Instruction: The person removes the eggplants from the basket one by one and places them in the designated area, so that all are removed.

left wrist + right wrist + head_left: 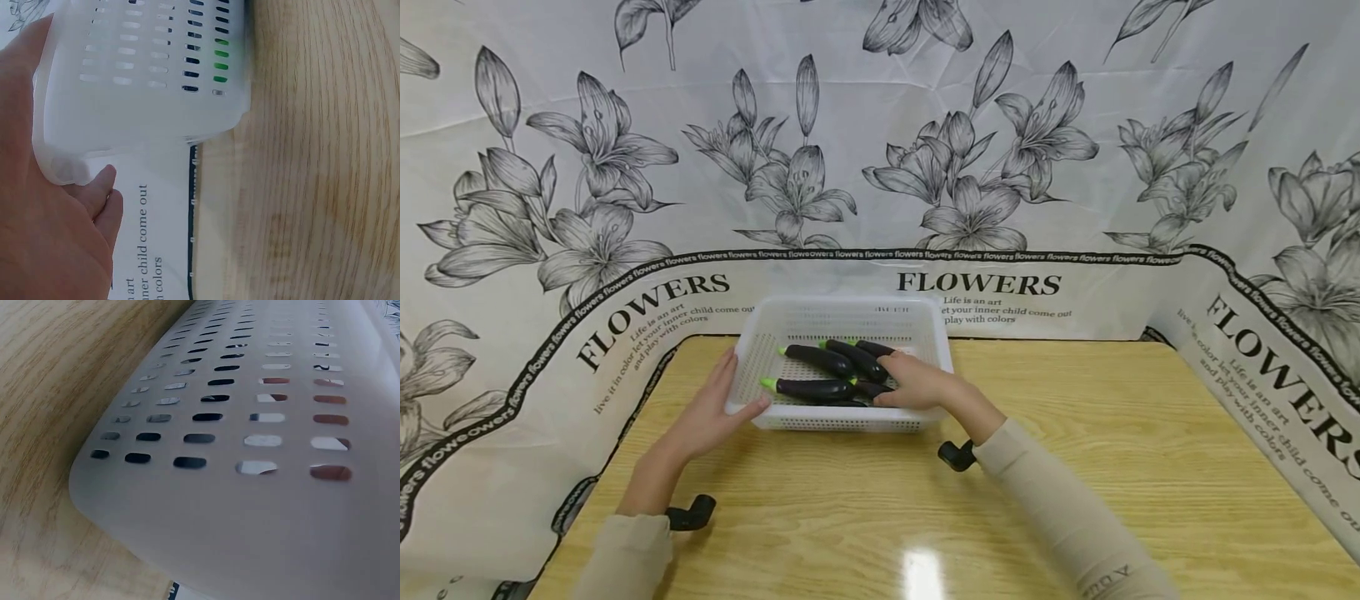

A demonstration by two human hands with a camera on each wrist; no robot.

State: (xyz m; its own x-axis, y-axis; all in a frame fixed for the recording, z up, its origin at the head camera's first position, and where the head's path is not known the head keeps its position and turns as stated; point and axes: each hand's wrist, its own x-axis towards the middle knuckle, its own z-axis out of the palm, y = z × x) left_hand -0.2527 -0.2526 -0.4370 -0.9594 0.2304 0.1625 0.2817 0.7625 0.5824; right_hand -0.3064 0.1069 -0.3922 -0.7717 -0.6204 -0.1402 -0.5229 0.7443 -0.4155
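Observation:
A white perforated plastic basket (842, 421) stands on the wooden table, with several dark purple eggplants (812, 390) with green tips lying in it. My left hand (707, 417) grips the basket's left front corner, thumb at the front rim and fingers along the left side; the left wrist view shows fingers behind the basket wall (137, 119). Inside the basket's right part, my right hand (917, 382) holds the end of an eggplant (871, 388) between thumb and fingers. From the right wrist, the basket wall (187, 512) hides most of that hand; skin shows through some slots.
The wooden table (1075, 450) extends in front and to the right of the basket. A white cloth (820, 279) with printed flowers and lettering stands behind and at both sides. Black camera mounts (692, 512) sit at both wrists.

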